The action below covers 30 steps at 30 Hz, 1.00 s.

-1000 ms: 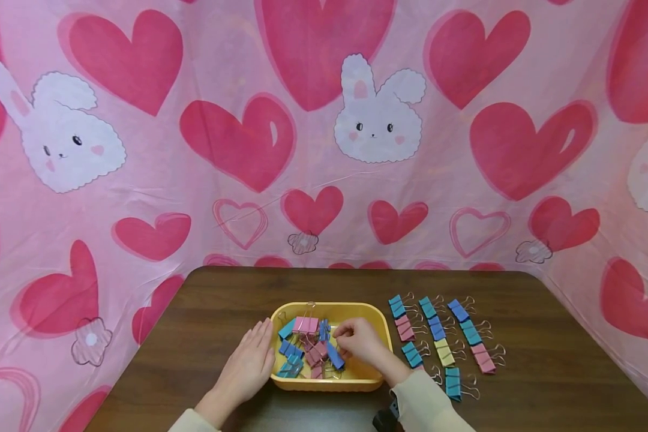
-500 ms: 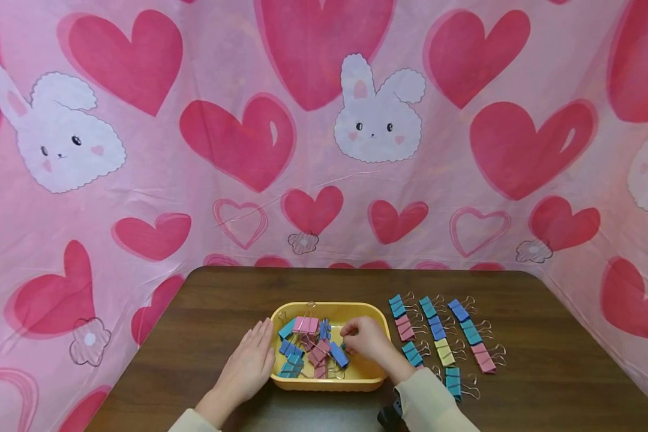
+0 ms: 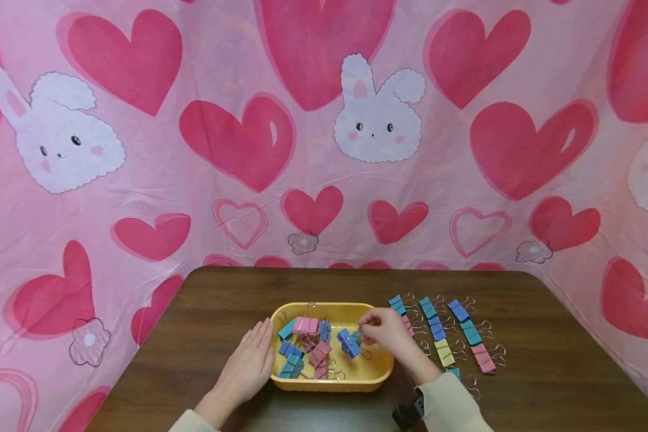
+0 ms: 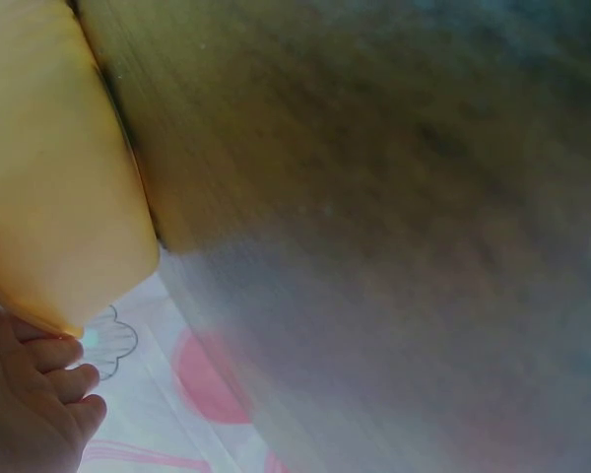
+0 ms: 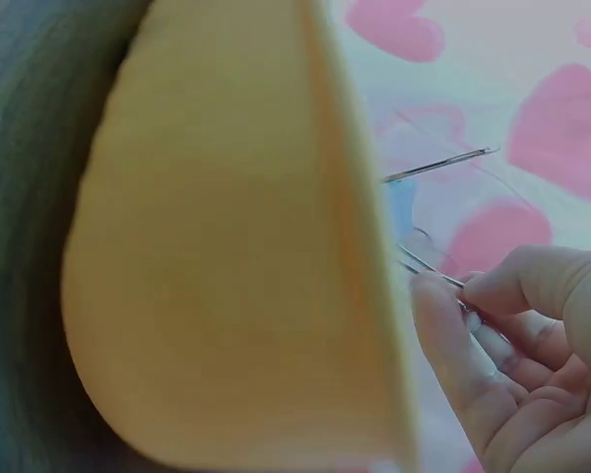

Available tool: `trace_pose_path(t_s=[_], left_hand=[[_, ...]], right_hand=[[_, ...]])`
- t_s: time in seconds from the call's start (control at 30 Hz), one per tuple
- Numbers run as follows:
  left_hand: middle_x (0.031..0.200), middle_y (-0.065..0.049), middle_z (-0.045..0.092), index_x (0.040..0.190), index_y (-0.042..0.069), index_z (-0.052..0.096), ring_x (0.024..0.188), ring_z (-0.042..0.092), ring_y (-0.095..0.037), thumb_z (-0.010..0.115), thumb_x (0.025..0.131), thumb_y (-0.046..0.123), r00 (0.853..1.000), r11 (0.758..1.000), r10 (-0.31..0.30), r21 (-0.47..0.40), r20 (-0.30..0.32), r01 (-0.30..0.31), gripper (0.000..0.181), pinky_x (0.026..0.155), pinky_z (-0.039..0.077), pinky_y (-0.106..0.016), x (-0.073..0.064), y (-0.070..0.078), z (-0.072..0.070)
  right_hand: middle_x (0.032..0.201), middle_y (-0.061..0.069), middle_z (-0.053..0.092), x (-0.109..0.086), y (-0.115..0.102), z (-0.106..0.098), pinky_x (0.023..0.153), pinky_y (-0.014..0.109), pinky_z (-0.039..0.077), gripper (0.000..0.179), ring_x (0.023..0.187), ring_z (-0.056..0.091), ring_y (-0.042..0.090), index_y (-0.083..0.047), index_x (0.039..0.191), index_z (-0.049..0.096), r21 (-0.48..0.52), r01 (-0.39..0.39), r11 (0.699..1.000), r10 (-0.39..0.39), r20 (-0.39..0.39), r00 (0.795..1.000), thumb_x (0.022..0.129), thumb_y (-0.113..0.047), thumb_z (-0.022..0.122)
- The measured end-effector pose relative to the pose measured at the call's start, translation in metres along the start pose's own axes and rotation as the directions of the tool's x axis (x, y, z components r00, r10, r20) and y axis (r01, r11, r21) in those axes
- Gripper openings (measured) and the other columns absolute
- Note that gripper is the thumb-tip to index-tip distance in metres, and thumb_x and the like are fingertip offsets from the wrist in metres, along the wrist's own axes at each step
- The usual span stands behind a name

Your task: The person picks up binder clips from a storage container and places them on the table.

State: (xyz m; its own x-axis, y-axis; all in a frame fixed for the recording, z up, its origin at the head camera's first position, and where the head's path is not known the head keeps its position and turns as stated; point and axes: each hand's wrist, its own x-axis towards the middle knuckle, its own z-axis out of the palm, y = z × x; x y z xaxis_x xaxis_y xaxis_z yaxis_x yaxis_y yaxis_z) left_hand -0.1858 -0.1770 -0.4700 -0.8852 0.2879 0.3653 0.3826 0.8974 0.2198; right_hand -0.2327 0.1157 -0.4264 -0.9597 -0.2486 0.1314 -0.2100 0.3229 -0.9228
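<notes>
Dark brown wood-grain table [image 3: 237, 291]: yellow tray [image 3: 329, 387] and binder clips [image 3: 437, 328] on it.
Tray sits near mid-table. Just to its right, clips lie in three rows; far to near, outermost blue, teal, pink; middle teal, blue, yellow, teal; row beside tray partly hidden from me.

Pink backdrop [image 3: 315, 150] of red hearts [image 3: 237, 144] and white rabbits [image 3: 378, 141] behind dark wood-grain table [image 3: 221, 306]
</notes>
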Motion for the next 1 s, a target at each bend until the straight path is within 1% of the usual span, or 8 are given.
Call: trace_pose_path(t_s=[0.23,0.4,0.5,0.6,0.67,0.8,0.9,1.0], left_hand=[[0.137,-0.023,0.039,0.133,-0.010,0.040,0.128,0.034,-0.034,0.048,0.092,0.015,1.000,1.000,-0.018,-0.009,0.021,0.018,0.049,0.104,0.027,-0.046,0.000,0.001,-0.001],[0.137,-0.023,0.040,0.133,-0.010,0.041,0.127,0.035,-0.035,0.049,0.092,0.015,1.000,1.000,-0.014,-0.006,0.018,0.015,0.049,0.104,0.028,-0.047,-0.001,0.001,-0.002],[0.137,-0.023,0.040,0.132,-0.010,0.041,0.127,0.035,-0.035,0.049,0.091,0.015,1.000,1.000,-0.013,-0.003,0.015,0.013,0.049,0.104,0.028,-0.047,-0.001,0.001,-0.002],[0.137,-0.023,0.040,0.133,-0.010,0.041,0.127,0.035,-0.035,0.049,0.091,0.015,1.000,1.000,-0.016,-0.006,0.017,0.016,0.049,0.104,0.028,-0.047,-0.001,0.002,-0.003],[0.137,-0.023,0.040,0.133,-0.010,0.040,0.127,0.035,-0.035,0.049,0.092,0.015,1.000,1.000,-0.018,-0.010,0.023,0.018,0.049,0.104,0.027,-0.047,-0.001,0.002,-0.003],[0.137,-0.022,0.040,0.133,-0.010,0.040,0.128,0.035,-0.035,0.049,0.092,0.016,0.999,1.000,-0.021,-0.010,0.028,0.021,0.049,0.104,0.027,-0.047,-0.001,0.002,-0.003],[0.137,-0.022,0.040,0.133,-0.009,0.041,0.127,0.035,-0.034,0.049,0.092,0.016,1.000,1.000,-0.018,-0.006,0.024,0.018,0.049,0.104,0.028,-0.047,-0.001,0.002,-0.002],[0.137,-0.022,0.040,0.133,-0.010,0.040,0.127,0.035,-0.035,0.049,0.092,0.016,1.000,1.000,-0.012,-0.003,0.018,0.012,0.049,0.104,0.028,-0.047,0.000,0.002,-0.002]], right_hand=[[0.082,0.022,0.063,-0.015,0.002,-0.041,0.059,0.033,0.055,0.016,0.067,0.065,0.028,0.017,0.094,0.058,0.101,-0.041,0.994,0.045,-0.044,0.998,0.085,0.003,0.058],[0.085,0.020,0.063,-0.031,0.006,-0.078,0.064,0.037,0.055,0.018,0.071,0.065,0.030,0.017,0.097,0.056,0.171,-0.081,0.982,0.105,-0.135,0.985,0.087,0.003,0.056],[0.085,0.017,0.063,-0.042,0.010,-0.101,0.065,0.036,0.055,0.016,0.070,0.066,0.023,0.016,0.096,0.056,0.199,-0.061,0.978,0.098,-0.181,0.979,0.088,0.002,0.054],[0.082,0.013,0.062,-0.053,0.020,-0.122,0.065,0.032,0.055,0.012,0.069,0.066,0.018,0.012,0.093,0.058,0.257,-0.025,0.966,0.077,-0.194,0.978,0.089,0.004,0.051],[0.081,0.010,0.062,-0.061,0.029,-0.135,0.064,0.030,0.055,0.011,0.070,0.066,0.018,0.008,0.090,0.060,0.312,0.007,0.950,0.053,-0.181,0.982,0.089,0.006,0.049],[0.080,0.007,0.062,-0.076,0.050,-0.158,0.064,0.028,0.055,0.023,0.071,0.066,0.018,-0.005,0.086,0.064,0.412,0.043,0.910,0.011,-0.126,0.992,0.091,0.006,0.046],[0.082,0.006,0.063,-0.087,0.068,-0.172,0.065,0.029,0.055,0.028,0.072,0.066,0.017,-0.008,0.087,0.065,0.462,0.057,0.885,-0.030,-0.065,0.997,0.092,0.007,0.042],[0.084,0.007,0.063,-0.098,0.084,-0.184,0.068,0.030,0.054,0.030,0.075,0.066,0.018,-0.006,0.089,0.065,0.516,0.056,0.855,-0.063,-0.004,0.998,0.092,0.008,0.039]])
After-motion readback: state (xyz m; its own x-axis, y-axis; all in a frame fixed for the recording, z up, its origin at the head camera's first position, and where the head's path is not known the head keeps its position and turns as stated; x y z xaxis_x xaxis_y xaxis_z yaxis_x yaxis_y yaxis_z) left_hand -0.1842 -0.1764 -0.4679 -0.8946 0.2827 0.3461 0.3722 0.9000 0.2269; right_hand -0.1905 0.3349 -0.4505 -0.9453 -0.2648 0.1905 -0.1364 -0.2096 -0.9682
